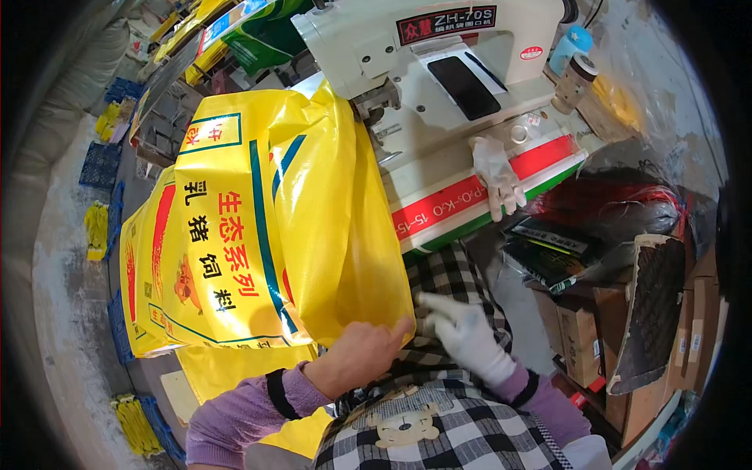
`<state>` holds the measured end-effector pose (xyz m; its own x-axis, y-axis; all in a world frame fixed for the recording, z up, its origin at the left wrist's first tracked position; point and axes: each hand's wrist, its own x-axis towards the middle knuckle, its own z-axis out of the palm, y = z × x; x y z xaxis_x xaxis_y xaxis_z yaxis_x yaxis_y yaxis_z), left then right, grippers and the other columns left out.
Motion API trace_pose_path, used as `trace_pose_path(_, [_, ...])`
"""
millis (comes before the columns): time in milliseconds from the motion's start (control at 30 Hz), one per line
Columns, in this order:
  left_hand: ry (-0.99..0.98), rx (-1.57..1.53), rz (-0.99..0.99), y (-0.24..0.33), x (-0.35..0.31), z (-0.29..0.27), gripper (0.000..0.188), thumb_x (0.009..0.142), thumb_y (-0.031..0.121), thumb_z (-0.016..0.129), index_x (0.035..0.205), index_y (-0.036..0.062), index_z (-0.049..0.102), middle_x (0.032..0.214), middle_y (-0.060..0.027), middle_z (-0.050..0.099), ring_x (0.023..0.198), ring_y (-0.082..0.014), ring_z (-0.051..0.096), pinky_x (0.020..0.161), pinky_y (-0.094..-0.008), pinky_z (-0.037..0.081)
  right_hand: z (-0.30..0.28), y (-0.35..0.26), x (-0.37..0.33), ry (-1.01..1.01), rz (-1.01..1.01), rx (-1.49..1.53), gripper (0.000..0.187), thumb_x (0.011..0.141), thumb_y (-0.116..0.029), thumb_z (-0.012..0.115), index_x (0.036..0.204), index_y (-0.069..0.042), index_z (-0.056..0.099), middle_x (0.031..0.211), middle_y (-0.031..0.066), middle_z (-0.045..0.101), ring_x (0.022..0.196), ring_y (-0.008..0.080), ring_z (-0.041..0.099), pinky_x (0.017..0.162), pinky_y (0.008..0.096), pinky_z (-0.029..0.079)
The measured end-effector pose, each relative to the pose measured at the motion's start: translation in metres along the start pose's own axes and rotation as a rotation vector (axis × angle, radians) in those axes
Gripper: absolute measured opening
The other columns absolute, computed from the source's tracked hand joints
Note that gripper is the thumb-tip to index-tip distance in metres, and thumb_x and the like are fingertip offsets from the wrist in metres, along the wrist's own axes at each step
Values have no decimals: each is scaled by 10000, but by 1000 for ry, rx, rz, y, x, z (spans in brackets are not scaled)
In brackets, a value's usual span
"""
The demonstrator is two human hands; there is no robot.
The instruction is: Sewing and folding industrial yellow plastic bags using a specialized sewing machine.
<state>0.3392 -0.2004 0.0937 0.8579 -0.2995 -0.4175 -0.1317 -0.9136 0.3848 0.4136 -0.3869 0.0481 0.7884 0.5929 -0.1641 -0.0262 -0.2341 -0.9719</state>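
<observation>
A large glossy yellow woven bag [235,235], printed with black and red characters and green bands, spreads across the left and middle. Its upper right part lies against the head of a white bag sewing machine [345,47]. My bare left hand [360,356] is closed on the bag's near right corner, with the index finger along the edge. Just right of that corner, my right hand [466,333] in a white glove has its fingers apart and holds nothing. Its fingertips are close to the bag's edge, over my checked apron.
On the machine lie a black phone [464,86] and a limp white glove [496,176]. A thread spool [576,78] and a blue bottle [570,48] stand behind. Cardboard boxes [580,337] are at right. Bundles of yellow bags [137,423] line the left floor.
</observation>
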Motion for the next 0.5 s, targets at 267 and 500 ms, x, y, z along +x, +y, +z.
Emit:
trace_pose_path(267, [27, 65, 169, 1, 13, 9, 233, 855, 139, 535, 1065, 37, 522, 585, -89, 577, 604, -348, 639, 537, -444, 509, 35, -16, 115, 95, -26, -739, 693, 845, -218, 600, 1424, 39, 320, 710, 143, 653, 678, 323, 656, 605, 418, 524])
trace_pose_path(500, [-142, 403, 404, -44, 36, -54, 386, 887, 402, 578, 724, 55, 621, 601, -96, 596, 604, -303, 616, 532, -391, 460, 42, 7, 46, 79, -166, -724, 775, 756, -27, 536, 1483, -13, 268, 561, 138, 568, 477, 306, 579, 482, 429, 473])
